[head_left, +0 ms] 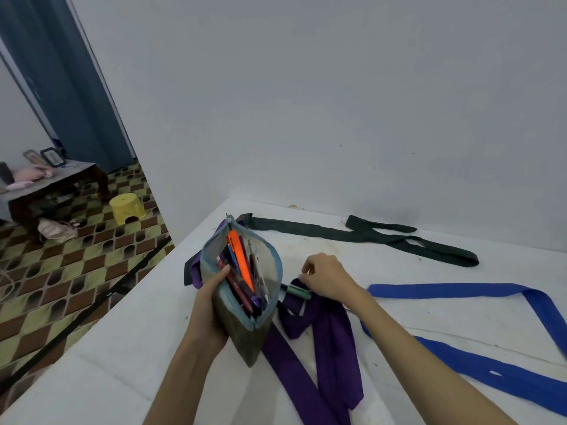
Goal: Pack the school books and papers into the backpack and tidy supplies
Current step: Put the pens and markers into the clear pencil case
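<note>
The left hand (211, 305) is gripping an open pencil pouch (245, 289) full of pens, upright near the white tabletop's (429, 317) left edge, while the right hand (328, 279) is pinching a green marker (297, 291) lying just beside it on a purple strap (322, 348). Lifting the marker and sliding it tip-down among the pens, mouth held wide, would probably go best. Blue (460, 291) and dark straps (368, 236) are lying towards the tabletop's far edge by a pale wall; a yellow stool (127, 207) is standing on patterned floor.

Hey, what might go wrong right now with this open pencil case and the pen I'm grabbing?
1. The pencil case is unzipped and packed full; if the left hand tips it, pens could slide out.
2. The green pen under the right hand lies on the purple strap, so the strap might snag or lift along.
</note>
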Motion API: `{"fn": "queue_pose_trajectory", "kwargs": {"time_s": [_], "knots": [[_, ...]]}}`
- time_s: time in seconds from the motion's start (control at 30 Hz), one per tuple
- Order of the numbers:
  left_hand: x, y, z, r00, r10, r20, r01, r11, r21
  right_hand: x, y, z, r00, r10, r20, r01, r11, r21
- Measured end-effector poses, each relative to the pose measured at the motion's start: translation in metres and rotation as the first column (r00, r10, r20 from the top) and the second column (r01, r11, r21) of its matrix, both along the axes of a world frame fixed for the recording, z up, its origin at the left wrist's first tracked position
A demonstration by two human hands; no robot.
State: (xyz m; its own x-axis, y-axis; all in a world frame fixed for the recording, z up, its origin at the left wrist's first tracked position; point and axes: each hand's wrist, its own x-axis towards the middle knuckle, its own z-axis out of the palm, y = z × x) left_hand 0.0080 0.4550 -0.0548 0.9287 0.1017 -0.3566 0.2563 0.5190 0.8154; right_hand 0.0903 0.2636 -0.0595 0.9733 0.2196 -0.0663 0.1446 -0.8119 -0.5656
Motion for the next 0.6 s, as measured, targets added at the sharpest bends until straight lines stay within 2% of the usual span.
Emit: {"fn": "queue_pose_trajectory", "kwargs": {"time_s": [0.2, 0.3, 0.37, 0.47, 0.6], "knots": [[-0.004, 0.015, 0.002, 0.999, 0.027, -0.028, -0.026, 0.999, 0.040, -0.001, 0.031, -0.027, 0.980, 0.170, 0.107, -0.137, 0.955, -0.262], [-0.005, 0.019, 0.000, 0.999, 0.028, -0.039, -0.026, 0.998, 0.049, 0.001, 0.036, -0.030, 0.981, 0.147, 0.123, -0.110, 0.957, -0.270], [-0.006, 0.020, -0.001, 0.999, 0.026, -0.036, -0.025, 0.999, 0.048, 0.001, 0.034, -0.025, 0.991, 0.082, 0.104, -0.064, 0.984, -0.165], [-0.005, 0.021, -0.002, 0.999, 0.033, -0.044, -0.030, 0.998, 0.064, 0.004, 0.027, -0.013, 0.999, -0.019, 0.050, 0.013, 0.992, 0.123], [-0.002, 0.020, -0.003, 0.998, 0.030, -0.052, -0.026, 0.997, 0.069, 0.009, 0.026, -0.006, 0.979, -0.206, 0.002, 0.183, 0.875, 0.448]]}}
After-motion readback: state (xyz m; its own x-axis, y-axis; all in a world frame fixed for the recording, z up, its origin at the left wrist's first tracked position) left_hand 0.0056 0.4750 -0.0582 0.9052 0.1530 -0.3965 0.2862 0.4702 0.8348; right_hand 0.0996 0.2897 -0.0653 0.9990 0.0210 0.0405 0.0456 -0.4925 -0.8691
